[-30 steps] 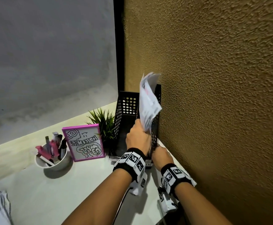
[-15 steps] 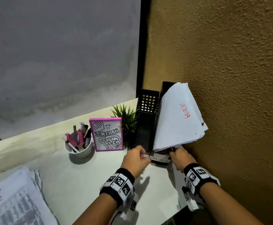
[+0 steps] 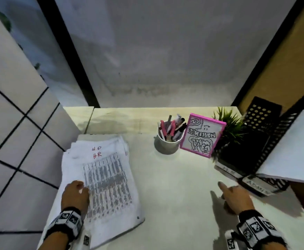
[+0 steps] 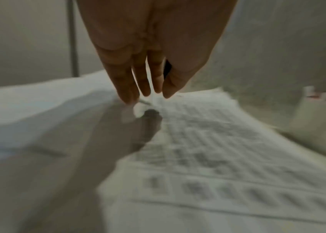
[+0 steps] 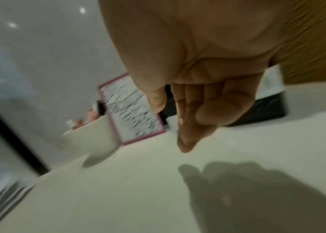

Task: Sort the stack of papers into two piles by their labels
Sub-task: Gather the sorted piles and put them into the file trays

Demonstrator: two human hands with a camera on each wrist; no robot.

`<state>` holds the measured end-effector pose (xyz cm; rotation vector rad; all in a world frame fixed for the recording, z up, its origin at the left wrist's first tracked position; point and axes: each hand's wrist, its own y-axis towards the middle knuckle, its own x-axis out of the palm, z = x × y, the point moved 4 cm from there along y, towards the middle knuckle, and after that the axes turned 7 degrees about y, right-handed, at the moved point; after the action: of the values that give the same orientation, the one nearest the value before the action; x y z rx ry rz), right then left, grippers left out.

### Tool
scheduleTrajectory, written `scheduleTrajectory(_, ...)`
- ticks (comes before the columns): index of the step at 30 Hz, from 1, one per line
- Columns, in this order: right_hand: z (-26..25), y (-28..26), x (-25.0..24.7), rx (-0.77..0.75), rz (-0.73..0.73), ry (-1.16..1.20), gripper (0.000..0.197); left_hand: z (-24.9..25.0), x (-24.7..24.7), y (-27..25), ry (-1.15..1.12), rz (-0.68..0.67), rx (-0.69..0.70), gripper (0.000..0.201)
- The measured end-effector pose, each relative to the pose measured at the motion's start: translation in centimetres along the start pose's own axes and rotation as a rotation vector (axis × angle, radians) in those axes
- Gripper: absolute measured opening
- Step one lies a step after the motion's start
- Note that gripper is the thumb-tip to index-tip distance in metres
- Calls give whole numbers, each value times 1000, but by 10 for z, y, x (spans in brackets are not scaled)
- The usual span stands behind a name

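Observation:
A stack of papers lies at the desk's left; its top sheet bears a red "H.R" and a printed table. My left hand is at the stack's left edge. In the left wrist view its fingers are straight and touch the top sheet. My right hand hovers over the bare desk with the index finger out, holding nothing. Just right of it stand two black file trays, labelled ADMIN and H.R. White sheets lean out of the ADMIN tray.
A white cup of pens, a pink-framed drawing and a small green plant stand at the back right. A brown textured wall borders the right. The desk's left edge drops to a tiled floor.
Both hands have left the ADMIN tray and the sheets now sitting in it. My left hand moved left onto the stack. The right hand pulled back over the desk.

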<state>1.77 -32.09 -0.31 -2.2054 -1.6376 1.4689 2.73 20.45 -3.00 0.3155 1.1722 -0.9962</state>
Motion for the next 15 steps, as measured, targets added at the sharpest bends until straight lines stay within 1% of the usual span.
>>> scheduleTrajectory(2,-32,0,49,-98,-125,-27,49,-33,0,12,-30,20,-84,32)
scheduleTrajectory(4,-59,-3,99,-179,-246,-39,41,-62,8,24,-127,20,-153,46)
scheduleTrajectory(5,-69,-6,122,-205,-301,-23,36,-61,2,21,-187,32,-172,52)
scheduleTrajectory(7,-85,-17,163,-245,-402,31,31,-60,-3,14,-290,73,-193,55)
scheduleTrajectory(8,-92,-24,179,-267,-439,57,29,-55,-5,8,-320,61,-219,62)
scheduleTrajectory(10,-104,-36,203,-287,-456,134,25,-44,-7,-1,-311,-20,-205,88)
scheduleTrajectory(11,-108,-42,214,-293,-467,181,25,-44,-1,-2,-287,-54,-201,95)
scheduleTrajectory(12,-112,-49,223,-277,-469,223,24,-39,3,-5,-249,-69,-198,94)
scheduleTrajectory(14,-113,-55,242,-253,-490,312,11,-28,13,-14,-191,-109,-194,85)
scheduleTrajectory(15,-111,-54,250,-246,-500,360,25,-26,22,-15,-192,-104,-185,76)
